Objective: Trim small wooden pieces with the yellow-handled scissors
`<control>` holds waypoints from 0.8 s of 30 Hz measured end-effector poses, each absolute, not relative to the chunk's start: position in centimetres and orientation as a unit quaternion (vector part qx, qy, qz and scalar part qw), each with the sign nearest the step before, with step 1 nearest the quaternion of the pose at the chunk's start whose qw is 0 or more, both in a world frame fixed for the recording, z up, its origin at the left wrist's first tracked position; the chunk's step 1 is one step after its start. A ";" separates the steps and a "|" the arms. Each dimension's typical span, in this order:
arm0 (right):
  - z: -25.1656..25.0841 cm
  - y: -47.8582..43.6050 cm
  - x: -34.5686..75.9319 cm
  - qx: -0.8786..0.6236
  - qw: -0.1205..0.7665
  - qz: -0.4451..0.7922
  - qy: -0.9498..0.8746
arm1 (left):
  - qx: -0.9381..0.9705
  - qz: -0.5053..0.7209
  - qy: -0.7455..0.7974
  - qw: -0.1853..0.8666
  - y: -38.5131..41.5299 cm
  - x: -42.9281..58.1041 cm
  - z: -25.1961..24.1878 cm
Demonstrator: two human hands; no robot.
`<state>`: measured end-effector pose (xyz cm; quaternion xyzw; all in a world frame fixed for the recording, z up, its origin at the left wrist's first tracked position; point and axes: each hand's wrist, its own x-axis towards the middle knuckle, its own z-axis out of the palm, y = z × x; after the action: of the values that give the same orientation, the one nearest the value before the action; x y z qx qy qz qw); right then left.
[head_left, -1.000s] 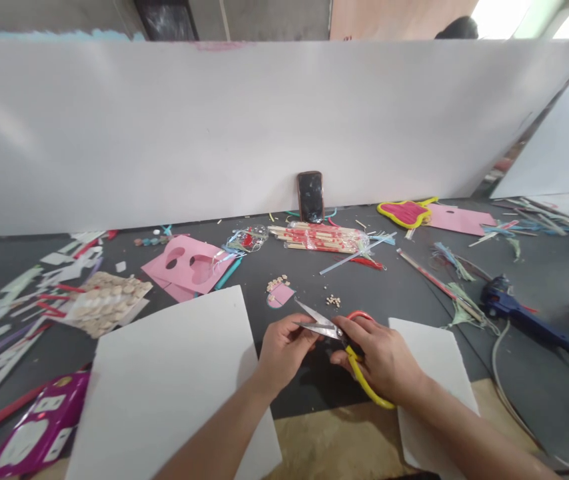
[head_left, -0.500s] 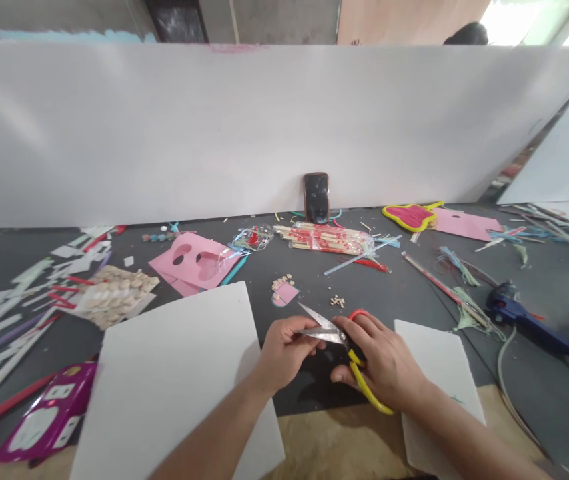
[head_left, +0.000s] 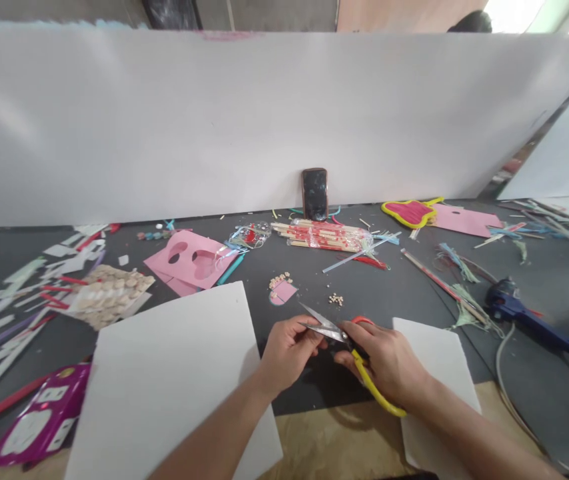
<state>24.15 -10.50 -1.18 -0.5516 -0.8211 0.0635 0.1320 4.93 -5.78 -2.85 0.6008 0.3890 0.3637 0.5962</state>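
My right hand (head_left: pixel 387 353) is wrapped round the handles of a pair of scissors (head_left: pixel 332 331), one loop red and the other yellow. The metal blades stand a little apart and point left, toward my left hand (head_left: pixel 289 350). The left fingers are pinched together right at the blades; whatever lies between them is hidden or too small to make out. Just beyond the blades sit a small pile of cut wooden bits (head_left: pixel 335 299) and a small pink paper piece (head_left: pixel 282 292) with more wooden bits along its edge.
A large white foam board (head_left: pixel 174 387) lies left, a smaller white board (head_left: pixel 437 347) right. A blue glue gun (head_left: pixel 529 317) with its cable is at the right. Farther back are a bundle of wooden sticks (head_left: pixel 322 235), a propped phone (head_left: pixel 314 193) and pink card sheets (head_left: pixel 192 257).
The scissors' handles have come closer together and the blades have narrowed. My left hand stays pinched in nearly the same place. The camera view has shifted slightly.
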 end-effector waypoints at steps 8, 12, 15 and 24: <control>-1.0 -10.1 23.7 -0.572 0.136 0.061 -0.807 | 0.597 0.407 0.420 0.549 -5.7 5.0 -2.7; -0.6 -10.2 23.5 -0.566 0.135 0.053 -0.812 | 0.623 0.403 0.406 0.534 -5.7 4.7 -2.5; -0.6 -10.2 23.4 -0.560 0.140 0.049 -0.815 | 0.640 0.399 0.387 0.531 -5.8 4.6 -2.3; -1.4 -9.8 23.8 -0.543 0.170 0.060 -0.820 | 0.627 0.379 0.388 0.559 -5.6 4.8 -2.5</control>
<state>23.82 -9.82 -1.35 -0.5434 -0.8199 0.0599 0.1699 4.83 -5.61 -2.54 0.6272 0.3884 0.3789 0.5587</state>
